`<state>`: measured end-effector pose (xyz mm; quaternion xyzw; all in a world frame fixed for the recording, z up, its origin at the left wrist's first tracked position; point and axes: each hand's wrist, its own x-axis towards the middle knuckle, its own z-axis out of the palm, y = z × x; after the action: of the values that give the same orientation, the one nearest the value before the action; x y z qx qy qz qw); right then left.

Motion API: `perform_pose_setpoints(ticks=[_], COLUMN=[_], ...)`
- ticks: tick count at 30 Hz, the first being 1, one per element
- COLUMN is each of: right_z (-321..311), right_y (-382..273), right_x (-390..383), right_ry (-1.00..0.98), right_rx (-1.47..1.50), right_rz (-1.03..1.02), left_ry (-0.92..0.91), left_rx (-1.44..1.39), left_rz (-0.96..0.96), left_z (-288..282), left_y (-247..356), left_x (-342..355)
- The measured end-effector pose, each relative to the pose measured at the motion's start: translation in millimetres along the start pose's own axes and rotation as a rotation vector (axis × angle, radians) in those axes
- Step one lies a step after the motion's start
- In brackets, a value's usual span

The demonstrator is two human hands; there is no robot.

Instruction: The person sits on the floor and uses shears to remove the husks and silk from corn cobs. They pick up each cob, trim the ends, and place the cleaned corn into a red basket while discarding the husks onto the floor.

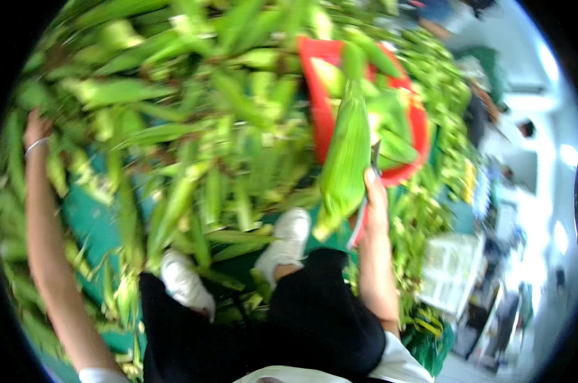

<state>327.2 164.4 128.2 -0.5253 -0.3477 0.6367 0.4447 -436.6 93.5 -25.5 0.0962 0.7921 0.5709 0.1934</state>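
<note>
My right hand (377, 199) is closed on a knife (375, 155); its dark blade points up past my thumb, and a red-edged handle end shows below. A large green ear of corn (345, 150), still in its husk, is right beside the thumb. My other fingers are hidden behind it, so I cannot tell whether they also grip it. Behind the corn stands a red basket (416, 124) with husked-in ears inside. Stretched out to the far left, my left hand (36, 127) reaches in among green ears (35, 96); its fingers are blurred and partly hidden.
A broad heap of corn ears (231, 96) and loose husks covers the green floor sheet (91, 214) before my white shoes (292, 233). More green corn is piled to the right, near a pale crate (452, 271) and a green bag (432, 348). Other people work at the upper right.
</note>
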Motion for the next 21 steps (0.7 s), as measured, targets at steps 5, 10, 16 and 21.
perform_pose_setpoints(ticks=[5,10,16,21], right_z=[-36.3,11.1,44.1,69.7], right_y=[-38.2,5.2,72.6,77.1], right_x=[2.0,-14.0,-27.4,-47.9], right_ry=[0.226,-0.016,-0.262,-0.381], right_rx=[0.409,0.059,-0.081,-0.277], right_rz=[-0.356,-0.202,0.123,0.272], left_ry=[0.018,0.008,-0.176,-0.455], left_rx=[-0.225,-0.195,-0.39,-0.638], left_rz=[-0.065,-0.01,-0.17,-0.7], left_z=[51.7,8.1,-33.8,-25.0], left_y=[-7.1,-0.9,-46.7,-60.6], left_x=[17.6,21.0,-161.2,-329.4])
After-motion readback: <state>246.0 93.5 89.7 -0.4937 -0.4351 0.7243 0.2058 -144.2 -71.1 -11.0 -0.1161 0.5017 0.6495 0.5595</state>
